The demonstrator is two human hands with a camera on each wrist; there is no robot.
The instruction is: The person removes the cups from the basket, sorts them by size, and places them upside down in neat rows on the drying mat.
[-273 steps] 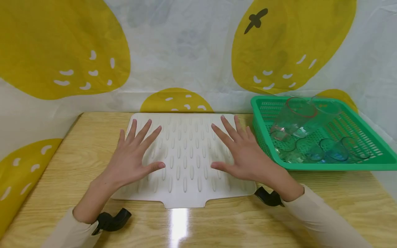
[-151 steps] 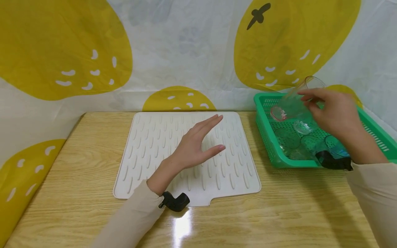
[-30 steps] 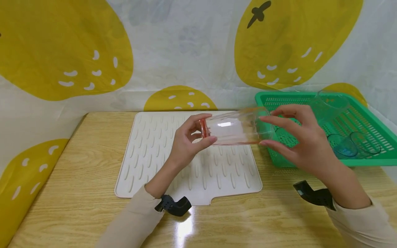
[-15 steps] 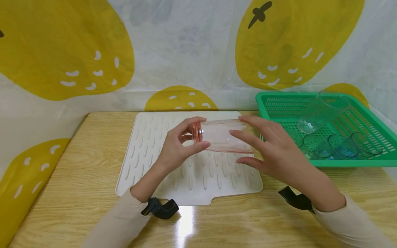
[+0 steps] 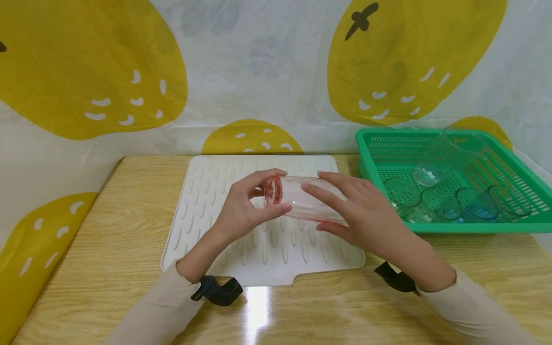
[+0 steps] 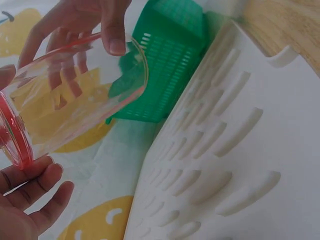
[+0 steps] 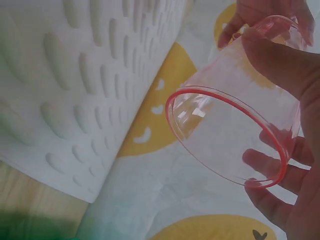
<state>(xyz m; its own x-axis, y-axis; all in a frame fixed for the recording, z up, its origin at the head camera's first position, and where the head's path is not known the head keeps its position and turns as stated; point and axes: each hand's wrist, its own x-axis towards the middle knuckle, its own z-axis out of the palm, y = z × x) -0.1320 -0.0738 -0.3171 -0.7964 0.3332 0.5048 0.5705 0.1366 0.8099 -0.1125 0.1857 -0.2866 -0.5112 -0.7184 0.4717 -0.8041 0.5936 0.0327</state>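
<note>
A clear, pink-tinted drinking glass [image 5: 297,199] lies sideways in the air above the white ridged mat [image 5: 258,273]. My left hand [image 5: 241,206] holds its thick base end between thumb and fingers. Around the other end, near the rim, my right hand [image 5: 366,213] grips the wall with thumb and fingers. The right wrist view looks into the glass's open mouth, with its red rim [image 7: 220,100]. In the left wrist view the red base [image 6: 15,132] sits by the left fingers [image 6: 42,185].
At the right stands a green plastic basket [image 5: 431,227] holding a tall clear glass [image 5: 448,155] and several smaller glasses [image 5: 470,203], some bluish. The wooden table [image 5: 108,230] extends around the mat. A white cloth with yellow lemon shapes [image 5: 258,96] hangs behind.
The red-rimmed glass was lifted from the basket and carried over the mat. Since a second ago it moved left and slightly down, and my right hand slid along it toward the left hand.
</note>
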